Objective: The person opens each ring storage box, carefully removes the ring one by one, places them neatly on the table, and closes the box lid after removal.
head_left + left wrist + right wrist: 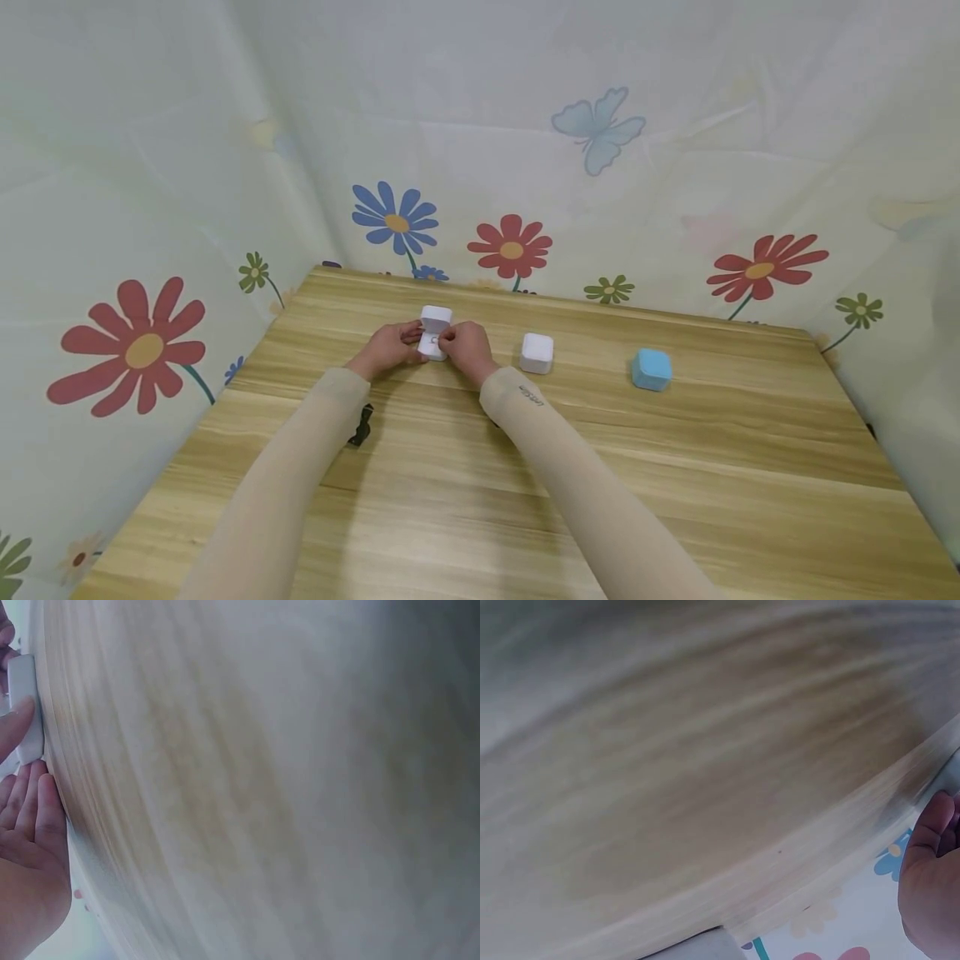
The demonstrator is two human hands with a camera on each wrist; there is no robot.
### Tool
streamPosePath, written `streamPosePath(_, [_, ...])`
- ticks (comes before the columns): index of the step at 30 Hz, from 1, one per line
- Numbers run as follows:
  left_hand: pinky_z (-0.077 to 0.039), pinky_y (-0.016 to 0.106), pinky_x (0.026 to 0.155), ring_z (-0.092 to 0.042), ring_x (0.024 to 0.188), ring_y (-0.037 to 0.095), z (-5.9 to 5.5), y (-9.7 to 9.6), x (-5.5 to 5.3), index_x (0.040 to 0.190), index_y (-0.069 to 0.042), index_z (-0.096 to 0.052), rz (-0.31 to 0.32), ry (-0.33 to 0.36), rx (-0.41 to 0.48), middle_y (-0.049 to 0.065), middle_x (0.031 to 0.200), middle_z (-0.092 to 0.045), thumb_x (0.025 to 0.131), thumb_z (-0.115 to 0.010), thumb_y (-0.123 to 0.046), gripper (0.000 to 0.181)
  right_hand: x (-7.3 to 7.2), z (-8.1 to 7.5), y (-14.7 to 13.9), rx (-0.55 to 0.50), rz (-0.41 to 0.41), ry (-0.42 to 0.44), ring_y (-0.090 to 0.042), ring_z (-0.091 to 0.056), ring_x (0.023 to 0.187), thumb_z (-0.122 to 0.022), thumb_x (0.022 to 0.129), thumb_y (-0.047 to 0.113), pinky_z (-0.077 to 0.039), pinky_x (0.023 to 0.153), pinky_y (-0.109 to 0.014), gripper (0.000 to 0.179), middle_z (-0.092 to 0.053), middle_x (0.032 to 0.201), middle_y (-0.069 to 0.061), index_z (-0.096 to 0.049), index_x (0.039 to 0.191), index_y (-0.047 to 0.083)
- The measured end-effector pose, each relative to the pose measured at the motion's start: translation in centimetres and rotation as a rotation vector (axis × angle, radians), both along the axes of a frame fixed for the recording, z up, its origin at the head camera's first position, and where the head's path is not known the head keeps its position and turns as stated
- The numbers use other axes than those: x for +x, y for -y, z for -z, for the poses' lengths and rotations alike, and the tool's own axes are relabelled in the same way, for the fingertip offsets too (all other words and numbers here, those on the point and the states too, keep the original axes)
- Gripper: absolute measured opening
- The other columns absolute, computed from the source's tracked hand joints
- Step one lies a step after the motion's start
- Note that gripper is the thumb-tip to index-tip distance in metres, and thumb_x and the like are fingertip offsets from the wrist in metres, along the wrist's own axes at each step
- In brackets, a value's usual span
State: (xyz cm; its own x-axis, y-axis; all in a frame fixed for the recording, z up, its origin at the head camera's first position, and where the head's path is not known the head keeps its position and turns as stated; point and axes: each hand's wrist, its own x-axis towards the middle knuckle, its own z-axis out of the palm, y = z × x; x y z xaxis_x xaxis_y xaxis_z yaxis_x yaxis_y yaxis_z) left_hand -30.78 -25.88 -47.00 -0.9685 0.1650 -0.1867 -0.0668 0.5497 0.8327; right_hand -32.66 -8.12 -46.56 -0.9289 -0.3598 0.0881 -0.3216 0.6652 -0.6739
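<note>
A small white ring box point(437, 316) stands on the wooden table with its lid raised. My left hand point(390, 348) steadies it from the left; in the left wrist view the thumb point(18, 726) presses on the box's near side, with the fingers at its end. Inside the box shows a small silvery ring point(434, 340). At the box's right side, my right hand point(468, 348) has its fingers curled in, thumb and fingertips pinched at the ring. The right wrist view shows this hand point(930, 889) at the frame's edge, most fingers hidden.
A closed white box point(537, 353) sits right of my right hand, and a light blue box point(651, 369) farther right. Part of a black object point(362, 426) shows beside my left forearm. A flower-printed cloth point(465, 125) hangs behind the wooden table point(712, 450).
</note>
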Motion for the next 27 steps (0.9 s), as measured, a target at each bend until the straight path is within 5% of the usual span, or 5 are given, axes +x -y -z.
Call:
streamPosePath(13, [-0.038,0.045,0.123,-0.044,0.148,0.038,0.29,0.42,-0.61,0.158,0.005,-0.028,0.006,-0.011,-0.019,0.026,0.158,-0.043,0.092,-0.071,-0.004,0.079,-0.28,0.1,-0.06,-0.067,0.015,0.033,-0.01,-0.052,0.072,-0.066,0.096,0.011,-0.038,0.065,-0.015,0.02,-0.08,0.089,-0.012,-0.081,0.09,0.001])
streamPosePath(27, [-0.039,0.046,0.122,-0.043,0.148,0.04,0.43,0.19,-0.47,0.157,0.009,-0.027,0.012,-0.016,0.009,0.028,0.157,-0.042,0.092,-0.07,-0.001,0.079,-0.29,-0.17,-0.4,-0.102,0.038,0.045,-0.02,-0.067,0.085,-0.068,0.093,0.008,-0.053,0.078,-0.024,0.016,-0.08,0.097,-0.014,-0.081,0.092,-0.001])
